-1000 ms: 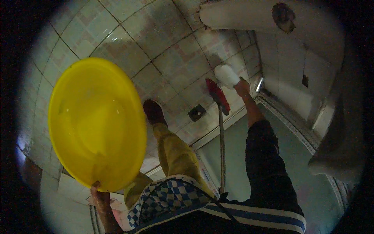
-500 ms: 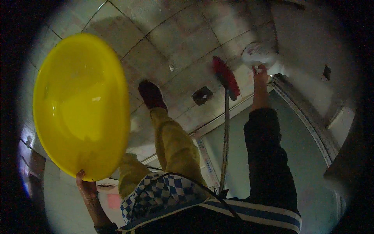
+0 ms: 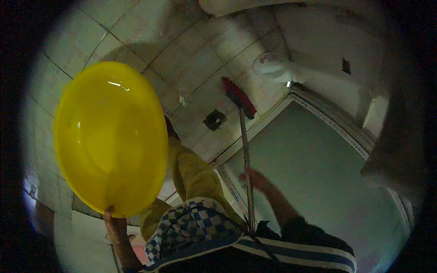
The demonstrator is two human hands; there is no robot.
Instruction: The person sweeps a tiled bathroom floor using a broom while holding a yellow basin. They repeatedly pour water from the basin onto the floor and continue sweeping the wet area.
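Observation:
My left hand (image 3: 116,220) grips the lower rim of a large yellow plastic basin (image 3: 109,141). The basin is held up on its side, its shiny hollow facing me. My right hand (image 3: 256,179) is at the long handle of a broom (image 3: 248,195), with fingers on both sides of the handle. Blur hides whether those fingers are closed round it. The broom's red bristle head (image 3: 239,98) rests on the tiled floor. Beyond it a white container (image 3: 271,67) with a printed label stands by the wall, apart from my hand.
A dark square floor opening (image 3: 214,120) lies left of the broom head. A door with a pale greenish panel (image 3: 309,168) is on the right. My foot (image 3: 171,128) is partly hidden behind the basin. A curved pale edge (image 3: 255,6) shows at the top.
My right hand has left the white container and come back toward me to the broom handle. The basin, still in my left hand, sits slightly lower and further right in view.

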